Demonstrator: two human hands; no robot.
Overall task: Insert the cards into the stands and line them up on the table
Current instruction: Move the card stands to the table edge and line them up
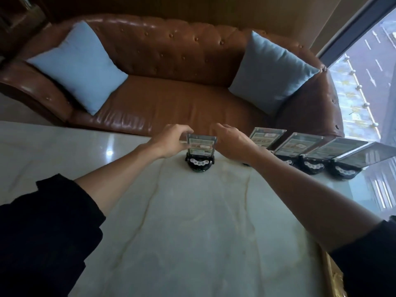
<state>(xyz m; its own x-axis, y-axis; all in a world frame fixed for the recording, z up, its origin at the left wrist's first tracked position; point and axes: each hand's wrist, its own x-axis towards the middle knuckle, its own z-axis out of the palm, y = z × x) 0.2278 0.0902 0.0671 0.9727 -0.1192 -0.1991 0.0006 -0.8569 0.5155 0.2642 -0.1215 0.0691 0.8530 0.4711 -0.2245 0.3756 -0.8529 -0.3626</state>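
Note:
A printed card [201, 144] in a clear cover stands upright in a round black stand [199, 162] near the far edge of the marble table [192, 221]. My left hand [171, 141] grips the card's left edge. My right hand [231, 142] hovers at its right edge with fingers spread; whether it touches the card is hidden. To the right, several more cards [265, 137] in black stands [314, 167] form a row along the far edge toward the window.
A brown leather sofa [171, 93] with two light blue cushions [79, 65] sits just beyond the table. A large window [372, 82] runs along the right side. A gold trim edges the table's near right corner [336, 275].

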